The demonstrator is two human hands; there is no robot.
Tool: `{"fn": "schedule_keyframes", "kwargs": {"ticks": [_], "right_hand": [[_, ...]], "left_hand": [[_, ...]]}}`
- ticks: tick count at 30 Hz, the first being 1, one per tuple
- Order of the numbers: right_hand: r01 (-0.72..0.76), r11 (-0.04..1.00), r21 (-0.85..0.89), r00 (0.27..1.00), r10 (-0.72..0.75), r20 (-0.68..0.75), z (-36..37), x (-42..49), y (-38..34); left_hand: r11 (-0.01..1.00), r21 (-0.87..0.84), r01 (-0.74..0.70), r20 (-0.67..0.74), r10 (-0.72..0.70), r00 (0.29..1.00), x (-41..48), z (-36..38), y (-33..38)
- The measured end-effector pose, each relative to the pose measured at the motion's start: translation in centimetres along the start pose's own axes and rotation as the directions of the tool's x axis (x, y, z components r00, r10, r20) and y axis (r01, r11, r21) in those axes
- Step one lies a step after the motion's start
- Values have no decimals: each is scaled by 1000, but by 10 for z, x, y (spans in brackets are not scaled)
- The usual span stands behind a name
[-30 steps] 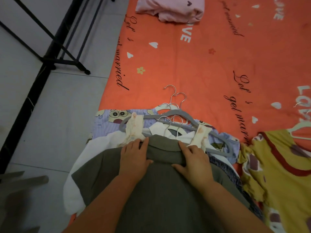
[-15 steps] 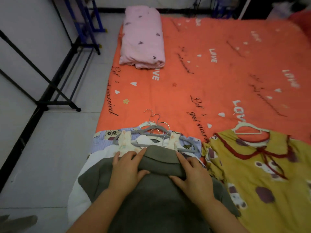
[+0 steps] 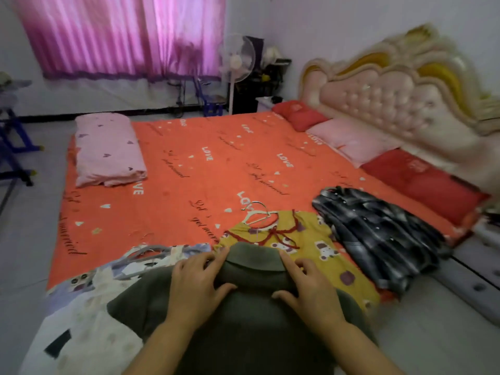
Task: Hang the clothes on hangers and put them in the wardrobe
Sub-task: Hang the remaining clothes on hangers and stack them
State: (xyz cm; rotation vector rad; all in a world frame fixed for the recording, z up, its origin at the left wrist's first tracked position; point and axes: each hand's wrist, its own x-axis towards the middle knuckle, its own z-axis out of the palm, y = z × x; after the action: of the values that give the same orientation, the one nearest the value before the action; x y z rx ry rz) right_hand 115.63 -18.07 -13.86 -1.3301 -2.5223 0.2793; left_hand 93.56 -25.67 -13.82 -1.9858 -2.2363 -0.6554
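An olive-green collared shirt (image 3: 251, 315) lies on the near edge of the orange bed, on top of a pile of clothes. My left hand (image 3: 196, 285) grips the left side of its collar, thumb under the fold. My right hand (image 3: 311, 289) grips the right side of the collar. Under it to the left lie white and lilac garments (image 3: 89, 315) with grey hangers (image 3: 146, 251) poking out. A yellow patterned top (image 3: 305, 250) on a white hanger (image 3: 257, 215) lies to the right. Beyond it lies a dark plaid shirt (image 3: 378, 234).
The orange bedsheet (image 3: 189, 185) carries a folded pink blanket (image 3: 108, 150) at the far left and red and pink pillows (image 3: 359, 147) along the padded headboard (image 3: 400, 96). A standing fan (image 3: 236, 63) and pink curtains (image 3: 121, 36) are behind. A dark rack (image 3: 13, 147) stands at left.
My view has risen from the pile to the whole bed and room. Both hands stay on the green shirt's collar, and the pile now sits further left in view.
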Motion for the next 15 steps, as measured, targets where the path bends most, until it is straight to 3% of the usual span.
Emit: {"fn": "schedule_keyframes", "kwargs": {"ticks": [7, 15], "right_hand": [[-134, 991, -30, 980, 128, -155, -78, -68, 105], [-260, 962, -78, 932, 229, -282, -148, -124, 276]], "left_hand": [[989, -91, -118, 28, 121, 992, 29, 17, 139], [953, -74, -295, -58, 291, 955, 91, 83, 325]]}}
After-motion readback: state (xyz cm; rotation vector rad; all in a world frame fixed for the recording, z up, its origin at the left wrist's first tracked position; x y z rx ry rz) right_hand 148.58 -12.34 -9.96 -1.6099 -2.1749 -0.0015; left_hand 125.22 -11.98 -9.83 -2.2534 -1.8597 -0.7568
